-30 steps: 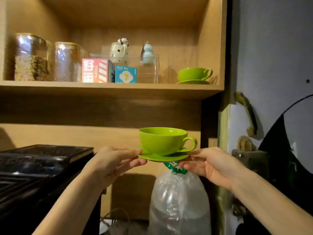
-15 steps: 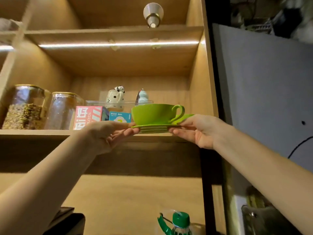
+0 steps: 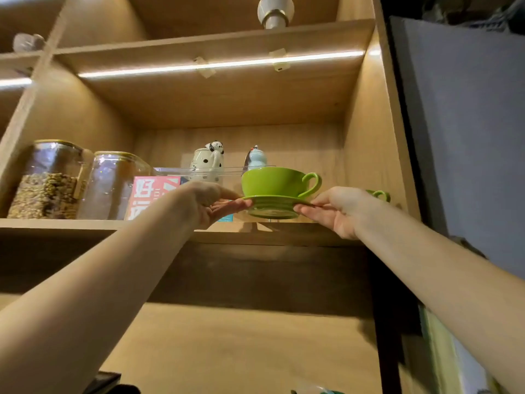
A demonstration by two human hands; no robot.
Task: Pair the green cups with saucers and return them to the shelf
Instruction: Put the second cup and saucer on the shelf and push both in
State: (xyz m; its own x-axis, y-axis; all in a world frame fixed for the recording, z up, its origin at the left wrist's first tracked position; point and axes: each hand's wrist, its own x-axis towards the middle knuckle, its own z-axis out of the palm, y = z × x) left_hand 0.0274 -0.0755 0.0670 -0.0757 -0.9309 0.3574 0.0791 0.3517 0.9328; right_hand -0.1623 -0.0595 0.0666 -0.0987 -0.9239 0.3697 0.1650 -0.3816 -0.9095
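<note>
A green cup [image 3: 274,182] stands upright on a green saucer [image 3: 272,207], its handle pointing right. My left hand [image 3: 210,204] pinches the saucer's left rim and my right hand [image 3: 336,209] pinches its right rim. The pair hovers just above the front edge of the wooden shelf [image 3: 270,231]. Behind my right hand, only the handle of a second green cup [image 3: 379,194] shows at the shelf's right end; its saucer is hidden.
On the same shelf stand two glass jars [image 3: 48,180] at the left, a pink box [image 3: 153,194], and a clear case carrying a spotted dog figurine [image 3: 208,159] and a pale blue figurine [image 3: 255,157]. The cabinet's side wall [image 3: 372,155] closes the right.
Both hands have lifted the cup and saucer from waist height up to shelf level, and the view has tilted upward. The pair now sits farther in over the shelf's front edge.
</note>
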